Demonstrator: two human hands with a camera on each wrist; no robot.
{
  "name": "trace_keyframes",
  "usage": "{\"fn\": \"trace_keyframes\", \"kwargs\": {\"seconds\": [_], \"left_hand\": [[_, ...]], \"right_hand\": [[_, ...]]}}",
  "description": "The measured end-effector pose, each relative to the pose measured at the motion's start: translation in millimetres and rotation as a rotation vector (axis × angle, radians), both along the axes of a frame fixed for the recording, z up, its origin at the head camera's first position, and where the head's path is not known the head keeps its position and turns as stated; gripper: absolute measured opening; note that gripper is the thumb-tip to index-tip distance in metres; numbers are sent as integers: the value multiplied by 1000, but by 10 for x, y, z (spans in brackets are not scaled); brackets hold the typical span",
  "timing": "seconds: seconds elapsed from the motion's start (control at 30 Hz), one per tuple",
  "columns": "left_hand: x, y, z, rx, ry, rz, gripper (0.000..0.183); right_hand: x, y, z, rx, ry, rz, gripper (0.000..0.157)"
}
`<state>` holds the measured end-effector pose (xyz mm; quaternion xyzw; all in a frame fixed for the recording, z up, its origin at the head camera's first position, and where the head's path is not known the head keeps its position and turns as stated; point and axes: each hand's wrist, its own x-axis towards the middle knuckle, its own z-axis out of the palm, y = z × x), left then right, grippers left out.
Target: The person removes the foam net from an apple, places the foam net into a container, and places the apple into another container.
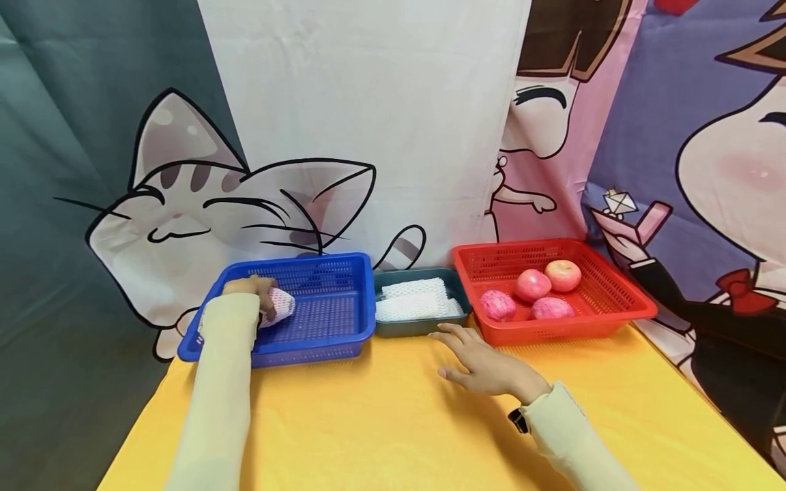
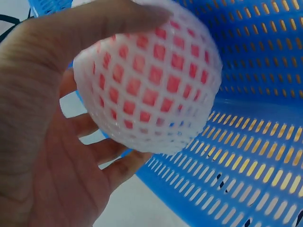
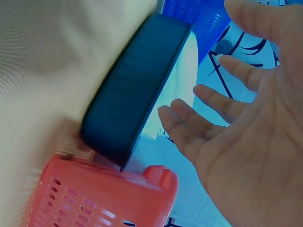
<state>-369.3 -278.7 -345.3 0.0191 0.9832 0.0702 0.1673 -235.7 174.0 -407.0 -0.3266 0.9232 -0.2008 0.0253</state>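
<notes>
My left hand (image 1: 253,292) reaches into the blue basket (image 1: 331,348) at the left and grips a round, reddish fruit in a white foam net (image 1: 282,304). Up close in the left wrist view, thumb and fingers curl round the netted fruit (image 2: 147,90), and red shows through the mesh. My right hand (image 1: 482,361) holds nothing; its fingers are spread and relaxed over the table, in front of the dark green tray (image 1: 417,327). White foam nets (image 1: 414,303) lie in that tray. The right wrist view shows the open palm (image 3: 255,137) beside the tray.
At the right stands a red basket (image 1: 552,333) with two apples (image 1: 562,275) and two darker pink, streaked fruits (image 1: 498,305). All three containers stand in a row at the back of the yellow table (image 1: 368,423), against a printed cartoon cloth (image 1: 381,123).
</notes>
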Motion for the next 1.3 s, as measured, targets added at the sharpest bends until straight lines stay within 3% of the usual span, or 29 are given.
{"fn": "trace_keyframes", "kwargs": {"seconds": [0.17, 0.4, 0.63, 0.83, 1.0, 1.3], "left_hand": [[-116, -63, -9, -9, 2, -36, 77], [-155, -43, 68, -23, 61, -112, 77], [-223, 14, 114, 8, 40, -138, 78], [-177, 154, 194, 11, 126, -249, 76], [-127, 298, 243, 36, 150, -258, 76], [-36, 555, 246, 53, 180, -370, 77]], "right_hand": [[7, 4, -3, -9, 21, 8, 66], [15, 10, 20, -14, 6, 4, 65], [29, 22, 22, -20, 9, 13, 65], [35, 12, 17, -20, 13, 23, 64], [33, -12, 28, -18, -5, 18, 65], [44, -18, -38, -21, -13, 17, 63]]}}
